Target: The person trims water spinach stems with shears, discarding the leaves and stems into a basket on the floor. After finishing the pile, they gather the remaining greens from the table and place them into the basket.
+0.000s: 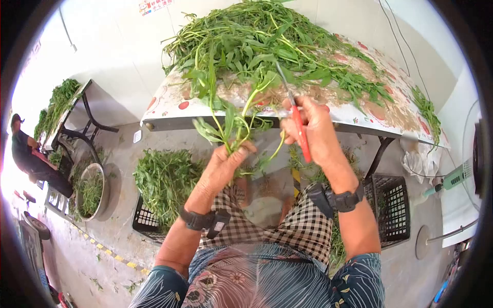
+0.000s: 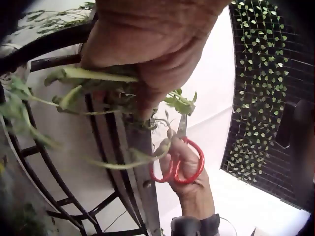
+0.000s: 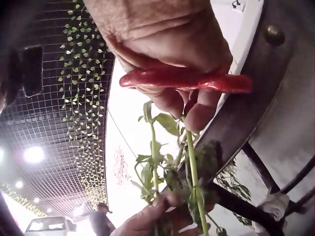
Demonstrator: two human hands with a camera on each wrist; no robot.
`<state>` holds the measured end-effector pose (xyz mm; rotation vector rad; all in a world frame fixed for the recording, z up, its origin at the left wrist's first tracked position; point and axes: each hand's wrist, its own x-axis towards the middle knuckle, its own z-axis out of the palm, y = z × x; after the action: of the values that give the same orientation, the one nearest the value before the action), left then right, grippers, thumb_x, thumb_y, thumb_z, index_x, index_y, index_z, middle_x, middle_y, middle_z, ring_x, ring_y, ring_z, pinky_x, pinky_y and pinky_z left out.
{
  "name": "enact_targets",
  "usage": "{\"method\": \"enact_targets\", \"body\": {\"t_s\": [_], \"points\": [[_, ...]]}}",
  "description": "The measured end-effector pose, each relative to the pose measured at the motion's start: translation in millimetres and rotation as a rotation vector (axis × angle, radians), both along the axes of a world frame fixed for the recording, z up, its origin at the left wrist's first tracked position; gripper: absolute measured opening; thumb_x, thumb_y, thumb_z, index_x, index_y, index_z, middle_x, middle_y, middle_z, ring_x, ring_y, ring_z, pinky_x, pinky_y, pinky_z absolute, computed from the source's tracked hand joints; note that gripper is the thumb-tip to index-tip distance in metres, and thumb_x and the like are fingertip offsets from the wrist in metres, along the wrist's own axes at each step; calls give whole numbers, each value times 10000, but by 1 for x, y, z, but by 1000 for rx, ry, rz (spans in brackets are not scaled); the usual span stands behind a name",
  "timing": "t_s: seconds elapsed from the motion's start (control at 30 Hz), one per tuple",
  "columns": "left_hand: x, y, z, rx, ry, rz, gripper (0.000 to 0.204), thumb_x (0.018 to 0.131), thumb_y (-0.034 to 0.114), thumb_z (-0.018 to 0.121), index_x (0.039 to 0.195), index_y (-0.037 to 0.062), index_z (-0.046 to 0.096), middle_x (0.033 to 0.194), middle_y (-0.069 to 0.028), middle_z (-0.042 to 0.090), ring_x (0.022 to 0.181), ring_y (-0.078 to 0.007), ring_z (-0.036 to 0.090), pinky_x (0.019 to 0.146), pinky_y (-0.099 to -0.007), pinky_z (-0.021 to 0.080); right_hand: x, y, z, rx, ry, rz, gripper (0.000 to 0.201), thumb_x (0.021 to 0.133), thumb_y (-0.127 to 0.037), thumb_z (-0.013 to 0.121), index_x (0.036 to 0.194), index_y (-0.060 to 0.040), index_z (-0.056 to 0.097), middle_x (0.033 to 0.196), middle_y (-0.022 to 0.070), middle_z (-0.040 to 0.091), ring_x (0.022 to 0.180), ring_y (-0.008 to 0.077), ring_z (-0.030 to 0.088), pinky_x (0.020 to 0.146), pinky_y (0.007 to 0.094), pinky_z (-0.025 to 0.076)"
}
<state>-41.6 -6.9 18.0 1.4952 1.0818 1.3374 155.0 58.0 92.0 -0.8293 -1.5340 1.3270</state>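
Note:
My left hand (image 1: 224, 167) grips a small bunch of leafy green stems (image 1: 227, 123) near their lower ends, in front of the table edge. To its right, my right hand (image 1: 319, 134) holds red-handled scissors (image 1: 300, 134), blades pointing up and away towards the table. In the right wrist view the red handle (image 3: 172, 78) lies across the palm. Below it, the thumb and fingertips close on the top of a single green stem (image 3: 192, 162). Both finger loops of the scissors (image 2: 197, 164) show in the left wrist view.
A large heap of leafy stems (image 1: 241, 46) covers the back of the table (image 1: 169, 100). Black crates stand on the floor at both sides, the left one heaped with greens (image 1: 167, 179). Further left are a basin (image 1: 102, 197) and another person (image 1: 38, 154).

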Motion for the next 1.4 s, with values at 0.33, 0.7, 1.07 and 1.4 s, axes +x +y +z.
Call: {"method": "enact_targets", "body": {"t_s": [0.33,0.7,1.07,1.4], "points": [[9,-4,1,-215,-490,-255,286,921,289,518,1030,31,571,962,-72,586,725,-143,580,651,-280,481,-14,-7,-18,-54,-3,49,440,831,-152,640,1191,12,448,900,75,586,733,127,592,662,266,499],[4,-5,9,-150,-579,-97,222,905,290,543,951,73,561,889,-89,602,605,-127,505,512,-241,406,52,-48,-29,-254,-135,443,779,856,-636,386,1338,-27,316,996,116,585,768,158,575,672,271,465],[3,-11,4,-163,-518,-74,210,916,276,524,944,70,560,847,-70,601,554,-104,471,486,-221,381,19,-35,-14,-170,-381,376,750,843,-627,446,1199,33,457,761,65,571,555,105,511,513,245,420],[5,-13,3,-168,-523,-43,216,915,274,525,943,65,570,833,-67,600,545,-97,456,479,-218,372,13,-34,-14,-213,-285,302,547,856,-477,567,1127,-4,521,613,16,509,449,69,453,414,207,353]]}}
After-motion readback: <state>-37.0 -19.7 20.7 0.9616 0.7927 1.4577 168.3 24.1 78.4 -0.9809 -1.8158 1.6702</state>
